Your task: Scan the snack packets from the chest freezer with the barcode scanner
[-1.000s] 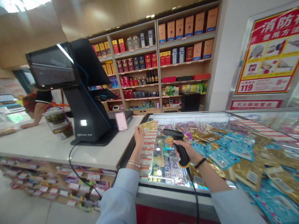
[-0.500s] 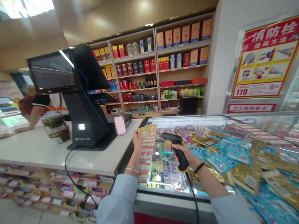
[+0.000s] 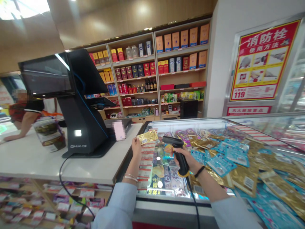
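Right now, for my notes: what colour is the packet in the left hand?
The packet is gold, best seen in the head view.

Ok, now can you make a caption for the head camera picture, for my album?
Left hand lifts a gold packet, right hand grips a barcode scanner over a glass-topped display case.

Wooden shelving (image 3: 156,76), twelve o'clock, stocked with boxed liquor and bottles. Red-and-yellow fire-hydrant poster (image 3: 264,60) on white wall (image 3: 228,31), two o'clock. White counter (image 3: 30,162), nine o'clock. Tan ceiling (image 3: 133,19), bright light (image 3: 21,8), eleven o'clock.
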Available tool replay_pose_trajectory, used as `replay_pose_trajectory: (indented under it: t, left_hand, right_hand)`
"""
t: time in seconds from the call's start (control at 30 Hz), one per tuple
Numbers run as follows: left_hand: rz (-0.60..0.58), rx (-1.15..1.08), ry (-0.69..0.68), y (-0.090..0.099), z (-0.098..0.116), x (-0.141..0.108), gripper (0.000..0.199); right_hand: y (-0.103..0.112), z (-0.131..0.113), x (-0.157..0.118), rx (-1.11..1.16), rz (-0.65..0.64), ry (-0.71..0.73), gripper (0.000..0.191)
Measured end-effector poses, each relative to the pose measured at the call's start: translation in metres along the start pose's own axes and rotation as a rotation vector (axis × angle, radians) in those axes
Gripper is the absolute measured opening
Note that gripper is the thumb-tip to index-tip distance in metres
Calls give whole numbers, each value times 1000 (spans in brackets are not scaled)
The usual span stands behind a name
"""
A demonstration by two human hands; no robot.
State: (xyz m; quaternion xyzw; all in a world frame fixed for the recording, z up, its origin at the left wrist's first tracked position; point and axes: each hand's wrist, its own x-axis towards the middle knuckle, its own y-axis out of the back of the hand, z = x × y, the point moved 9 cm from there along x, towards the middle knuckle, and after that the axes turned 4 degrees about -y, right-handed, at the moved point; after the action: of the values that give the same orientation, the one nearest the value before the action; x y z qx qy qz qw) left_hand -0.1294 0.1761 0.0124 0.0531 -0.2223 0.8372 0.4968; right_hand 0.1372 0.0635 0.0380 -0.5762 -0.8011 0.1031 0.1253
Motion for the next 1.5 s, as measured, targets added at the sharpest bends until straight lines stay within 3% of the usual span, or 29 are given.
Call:
replay_pose_trajectory:
  t: [0.1,0.23,0.5,0.63,0.73,0.83,0.9,1.0,1.1,1.23,1.37,1.5]
  left_hand:
    - [-15,-286,217,-12,-4,-9,13]
    - [-98,-495,289,-27,7,-14,42]
    - [-159,-424,386,-38,4,-23,70]
    - [-137,-293,488,-37,-9,-27,82]
    - [-136,-198,597,-35,-28,-27,74]
    - [-221,-138,651,-39,-40,-27,49]
    - [-282,-134,636,-45,-39,-29,39]
    - [-309,-179,582,-50,-25,-35,39]
    - [-269,-209,530,-51,-7,-43,45]
    - [-272,-309,508,-61,14,-53,48]
    - [-413,-484,434,-96,55,-73,33]
    - [-583,-572,376,-147,106,-113,25]
  right_hand:
    - [2,2,2,16,-12,4,32]
    - [4,4,5,43,-27,12,34]
    - [3,1,7,79,-65,23,28]
    - [5,9,15,56,-80,-4,28]
    - [9,13,21,53,-83,2,30]
    - [12,14,23,76,-82,-11,32]
    - [11,11,19,92,-92,-23,31]
    - [5,3,9,129,-115,-49,29]
    - [3,-15,-5,151,-84,-52,26]
    - [15,-60,-33,133,-38,40,19]
    - [48,-116,-75,126,56,162,18]
    - [97,-173,-132,112,256,322,17]
